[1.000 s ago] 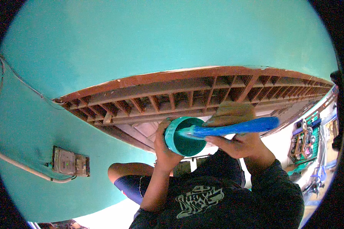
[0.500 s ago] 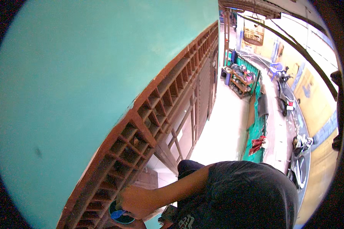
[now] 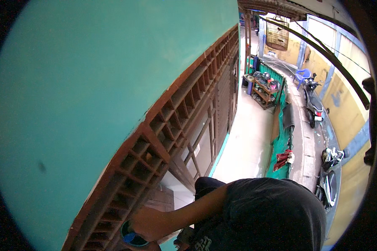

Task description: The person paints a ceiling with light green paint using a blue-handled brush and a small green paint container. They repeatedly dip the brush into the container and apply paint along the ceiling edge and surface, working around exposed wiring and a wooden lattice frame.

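At the lower edge, my right hand reaches over a small round container with a blue-green rim. Its closed fingers are at a bright blue thing in the container's mouth, whose kind I cannot make out. Just below, part of my left hand supports the container from underneath. Most of its fingers are cut off by the picture's edge. The dark-sleeved right arm crosses in from the lower right.
A teal wall fills the left, bordered by a brown wooden lattice. Beyond lie a pale tiled floor, a green fence cover, a shoe rack, parked motorbikes, a blue chair and a hanging birdcage.
My right hand has dipped slightly toward the container, and the blue thing sits lower in its mouth. The outdoor background looks less bright.
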